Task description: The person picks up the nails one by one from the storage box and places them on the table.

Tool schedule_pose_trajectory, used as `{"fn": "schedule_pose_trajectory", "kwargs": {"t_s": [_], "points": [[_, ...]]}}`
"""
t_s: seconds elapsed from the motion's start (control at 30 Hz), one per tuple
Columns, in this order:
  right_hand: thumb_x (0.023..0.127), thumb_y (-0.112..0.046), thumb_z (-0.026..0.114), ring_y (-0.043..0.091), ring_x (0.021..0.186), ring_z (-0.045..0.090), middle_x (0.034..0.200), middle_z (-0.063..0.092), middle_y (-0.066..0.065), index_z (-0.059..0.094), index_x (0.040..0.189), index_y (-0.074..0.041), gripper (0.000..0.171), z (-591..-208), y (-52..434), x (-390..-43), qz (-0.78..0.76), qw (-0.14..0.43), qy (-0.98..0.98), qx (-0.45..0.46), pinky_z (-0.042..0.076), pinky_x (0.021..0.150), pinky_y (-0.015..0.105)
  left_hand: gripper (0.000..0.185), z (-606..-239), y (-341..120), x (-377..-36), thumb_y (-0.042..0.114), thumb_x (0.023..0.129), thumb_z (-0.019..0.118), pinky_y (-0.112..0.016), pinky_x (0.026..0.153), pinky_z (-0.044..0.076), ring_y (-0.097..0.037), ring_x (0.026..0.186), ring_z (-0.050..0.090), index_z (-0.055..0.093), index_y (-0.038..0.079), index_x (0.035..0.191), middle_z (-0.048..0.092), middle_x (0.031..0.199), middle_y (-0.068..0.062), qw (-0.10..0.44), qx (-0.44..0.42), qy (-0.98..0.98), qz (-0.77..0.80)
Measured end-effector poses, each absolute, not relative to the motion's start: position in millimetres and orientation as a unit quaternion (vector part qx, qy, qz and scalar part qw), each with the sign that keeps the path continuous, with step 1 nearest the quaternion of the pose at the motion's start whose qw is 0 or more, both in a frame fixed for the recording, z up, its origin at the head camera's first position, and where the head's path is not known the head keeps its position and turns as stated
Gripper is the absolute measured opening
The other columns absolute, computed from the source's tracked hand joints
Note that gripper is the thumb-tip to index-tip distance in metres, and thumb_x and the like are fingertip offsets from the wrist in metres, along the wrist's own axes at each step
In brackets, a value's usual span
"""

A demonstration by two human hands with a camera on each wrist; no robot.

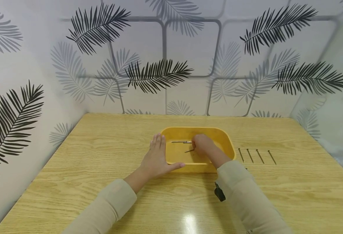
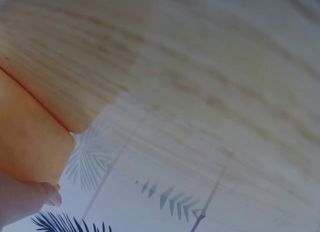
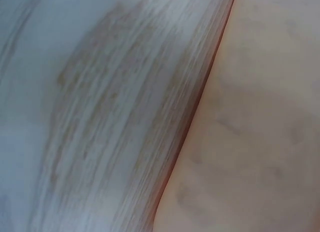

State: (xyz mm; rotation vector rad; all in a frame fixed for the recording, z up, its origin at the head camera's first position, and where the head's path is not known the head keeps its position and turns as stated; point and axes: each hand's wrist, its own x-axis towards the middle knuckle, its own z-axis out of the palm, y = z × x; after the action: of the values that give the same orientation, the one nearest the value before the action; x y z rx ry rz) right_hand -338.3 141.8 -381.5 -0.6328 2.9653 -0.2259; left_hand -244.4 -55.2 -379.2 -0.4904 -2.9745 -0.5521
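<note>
**Nails in the yellow tray, one hand reaching, one hand bracing**

Nails point(image 1: 181, 142) are lying on the floor of a shallow yellow tray point(image 1: 227, 139): one long, thin one is pointing across the tray toward its left wall, and a shorter, darker one point(image 1: 189, 150) is lying tilted just below it. The right hand point(image 1: 202, 145) is reaching down into the tray with its fingers curled at the end of the long nail; whether the fingertips are actually pinching it cannot be told, since the knuckles are hiding the contact. The left hand point(image 1: 157, 157) is lying flat against the tray's outer left wall, fingers straight and together, thumb stretching along the near rim, holding nothing; it seems to be steadying the tray so that it is not sliding while the other hand is working inside. The left wrist view is showing only the tray's orange-yellow wall point(image 2: 27, 137) close up beside a fingertip, and the right wrist view is too blurred to add anything.

Right of the tray, four more nails point(image 1: 256, 156) are lying in a neat row on the wooden tabletop point(image 1: 72, 169), parallel and evenly apart, seemingly set out in order. Near the tray's front, a small black object point(image 1: 219, 192) is showing at the right sleeve point(image 1: 247, 198).
</note>
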Motion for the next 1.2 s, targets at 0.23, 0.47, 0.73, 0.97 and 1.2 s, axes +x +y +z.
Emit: {"fn": "schedule_pose_trajectory", "kwargs": {"t_s": [0.23,0.47,0.73,0.97,1.2], "points": [[0.081,0.003,0.055,0.017,0.064,0.046,0.068,0.053,0.005,0.056,0.067,-0.007,0.018,-363,139,-317,-0.063,0.031,0.973,-0.221,0.04,0.057,0.025,0.117,-380,-55,-244,0.072,0.074,0.055,-0.047,0.117,0.011,-0.036,0.144,0.002,0.007,-0.007,0.146,0.003,0.154,-0.024,0.034,-0.158,-0.97,-0.183],[0.08,-0.001,0.059,0.019,0.066,0.05,0.072,0.06,0.008,0.06,0.07,-0.004,0.01,-363,141,-318,-0.088,0.028,0.975,-0.2,0.046,0.06,0.031,0.117,-378,-54,-244,0.072,0.075,0.055,-0.047,0.117,0.011,-0.036,0.144,0.001,0.006,-0.006,0.146,0.002,0.154,-0.024,0.029,-0.158,-0.97,-0.181],[0.08,-0.011,0.059,0.013,0.052,0.031,0.053,0.032,-0.003,0.034,0.051,-0.013,0.038,-359,128,-307,-0.13,0.033,0.983,-0.121,0.03,0.045,0.025,0.117,-379,-53,-244,0.073,0.074,0.055,-0.046,0.117,0.011,-0.035,0.144,0.001,0.007,-0.006,0.147,0.003,0.154,-0.023,0.032,-0.153,-0.972,-0.177],[0.083,-0.021,0.062,0.012,0.053,0.031,0.053,0.032,-0.003,0.036,0.051,-0.014,0.042,-363,114,-306,-0.162,0.073,0.982,-0.061,0.028,0.045,0.024,0.116,-380,-55,-244,0.071,0.075,0.055,-0.046,0.117,0.01,-0.035,0.144,0.001,0.008,-0.007,0.146,0.003,0.154,-0.024,0.036,-0.153,-0.971,-0.181],[0.082,-0.019,0.062,0.015,0.059,0.04,0.066,0.044,0.003,0.054,0.066,-0.007,0.021,-363,108,-305,-0.145,0.076,0.986,-0.044,0.036,0.048,0.029,0.117,-378,-55,-244,0.072,0.074,0.056,-0.046,0.117,0.01,-0.035,0.144,0.001,0.007,-0.007,0.146,0.002,0.154,-0.024,0.036,-0.156,-0.97,-0.185]]}}
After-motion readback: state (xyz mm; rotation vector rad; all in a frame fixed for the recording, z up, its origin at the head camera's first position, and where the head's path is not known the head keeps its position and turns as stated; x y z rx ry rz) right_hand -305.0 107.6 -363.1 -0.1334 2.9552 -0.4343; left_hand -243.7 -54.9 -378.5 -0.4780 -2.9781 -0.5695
